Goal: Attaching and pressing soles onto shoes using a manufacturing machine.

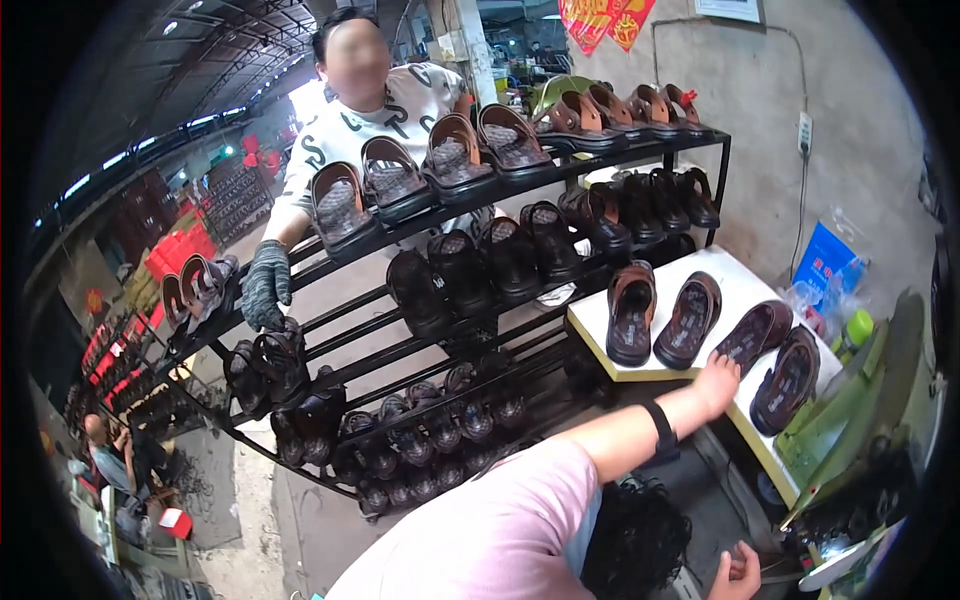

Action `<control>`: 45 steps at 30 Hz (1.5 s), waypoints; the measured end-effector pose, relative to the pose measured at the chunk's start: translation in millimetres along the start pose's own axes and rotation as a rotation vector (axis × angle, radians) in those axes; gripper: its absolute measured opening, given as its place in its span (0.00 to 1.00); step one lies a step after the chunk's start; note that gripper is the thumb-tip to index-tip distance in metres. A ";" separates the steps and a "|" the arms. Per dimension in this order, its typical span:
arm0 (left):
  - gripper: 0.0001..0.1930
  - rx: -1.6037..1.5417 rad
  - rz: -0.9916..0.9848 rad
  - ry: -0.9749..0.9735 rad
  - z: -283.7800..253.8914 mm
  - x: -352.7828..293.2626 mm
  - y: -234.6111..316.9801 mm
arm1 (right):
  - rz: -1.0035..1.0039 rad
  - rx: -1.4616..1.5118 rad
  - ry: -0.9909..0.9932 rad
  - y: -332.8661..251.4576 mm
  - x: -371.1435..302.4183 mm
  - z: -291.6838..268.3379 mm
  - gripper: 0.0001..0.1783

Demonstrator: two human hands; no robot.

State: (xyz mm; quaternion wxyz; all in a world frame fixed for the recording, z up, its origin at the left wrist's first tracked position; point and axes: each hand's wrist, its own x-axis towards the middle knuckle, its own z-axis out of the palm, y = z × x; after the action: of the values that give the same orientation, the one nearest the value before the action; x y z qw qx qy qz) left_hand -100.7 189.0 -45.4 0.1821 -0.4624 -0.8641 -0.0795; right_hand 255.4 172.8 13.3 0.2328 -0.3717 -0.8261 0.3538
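My left hand [717, 386] reaches across to a white-topped table [650, 369], its fingers closed on the near end of a brown slide sandal [752, 337]. Beside that sandal stand a dark brown sandal [688, 322] and another brown one [632, 315], both to its left. To its right lies a further dark sandal [785, 385], close to the table's right edge. Low at the bottom edge, my right hand [737, 575] is partly in view, with fingers loosely curled and apart and nothing visible in them.
A black metal rack [345, 345] holds rows of sandals on several tiers. Behind it stands a person whose gloved hand [267, 285] hangs by its left end. Green sheeting [850, 400] and a blue bag [826, 254] are right of the table. Black strands [637, 540] lie below.
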 end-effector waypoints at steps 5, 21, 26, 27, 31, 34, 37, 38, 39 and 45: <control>0.19 -0.434 0.308 0.589 7.2 -10.4 55.4 | -0.071 0.137 -0.003 -1.3 10.7 7.5 0.14; 0.27 -1.648 0.397 -0.035 -192.6 -180.8 70.3 | -0.744 0.459 -0.173 14.1 -8.2 45.6 0.39; 0.24 -1.749 0.159 -0.637 -181.0 -182.1 75.2 | -0.373 0.330 -0.132 15.4 -28.9 -15.6 0.32; 0.24 -1.538 0.038 -0.808 -166.2 -190.6 87.6 | -0.340 0.270 -0.186 6.6 -16.3 -26.9 0.27; 0.20 -1.850 -0.051 -0.511 -173.1 -182.3 122.0 | -0.451 0.067 0.490 -13.0 -26.5 -30.9 0.32; 0.13 -1.984 -0.192 -0.555 -167.6 -178.5 147.4 | -0.811 0.368 -0.109 0.9 -63.4 -33.2 0.23; 0.11 -2.135 -0.312 -0.646 -158.0 -179.4 170.7 | -0.223 0.659 -0.706 48.8 -91.1 -21.3 0.37; 0.11 -2.191 -0.337 -0.593 -158.7 -180.1 176.7 | 0.040 0.816 -0.555 82.9 -112.6 -17.1 0.41; 0.11 -2.255 -0.315 -0.561 -162.3 -177.5 179.7 | 0.286 0.964 -0.400 107.1 -130.1 -14.1 0.46; 0.15 -2.406 -0.381 -0.464 -159.4 -182.0 177.3 | -0.004 1.775 0.454 114.3 -99.3 -17.7 0.48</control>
State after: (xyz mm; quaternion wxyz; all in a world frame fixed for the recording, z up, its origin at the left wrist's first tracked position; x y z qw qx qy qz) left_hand 176.7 99.3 25.3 -0.5296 -0.2060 -0.3073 -0.7633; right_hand 379.3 156.9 -73.9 0.5902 -0.1156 -0.1860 0.7770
